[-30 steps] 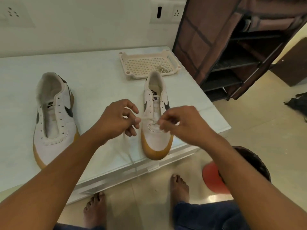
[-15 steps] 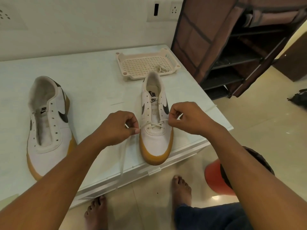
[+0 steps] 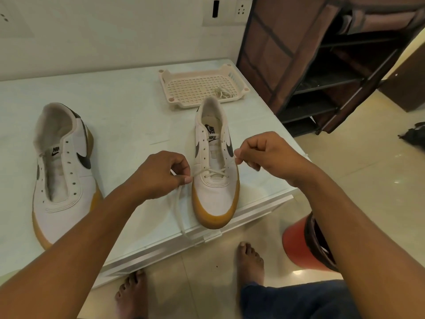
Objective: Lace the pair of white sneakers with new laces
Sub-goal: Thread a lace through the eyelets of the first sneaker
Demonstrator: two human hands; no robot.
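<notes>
Head view: both forearms reach forward from the bottom corners over the near edge of a pale table (image 3: 119, 107). The left hand (image 3: 161, 173) sits just left of the toe end of the nearer sneaker (image 3: 216, 199), knuckles up and fingers curled, thumb and forefinger pinching one end of a white lace (image 3: 213, 172). From that pinch the rest of this end hangs down in a loose curve across the table top and over its front edge. The right hand (image 3: 264, 155) is held on the other side of the same shoe, a little higher, wrist bent and fingers folded in, thumb and forefinger gripping the opposite end of the lace. Between the two hands the lace runs through the lowest eyelets and crosses once over the tongue; the eyelets above are bare.

That sneaker stands upright near the table's front right corner, toe toward the person. The second sneaker (image 3: 62, 203) stands well apart to the left, toe also toward the person, with no lace in it. Behind the nearer shoe lies a cream slotted tray (image 3: 165, 88) with a bundled spare lace (image 3: 222, 93) in it. Below the table edge show two bare feet (image 3: 249, 261) and a red stool (image 3: 296, 247); a brown shoe rack (image 3: 322, 65) stands to the right.
</notes>
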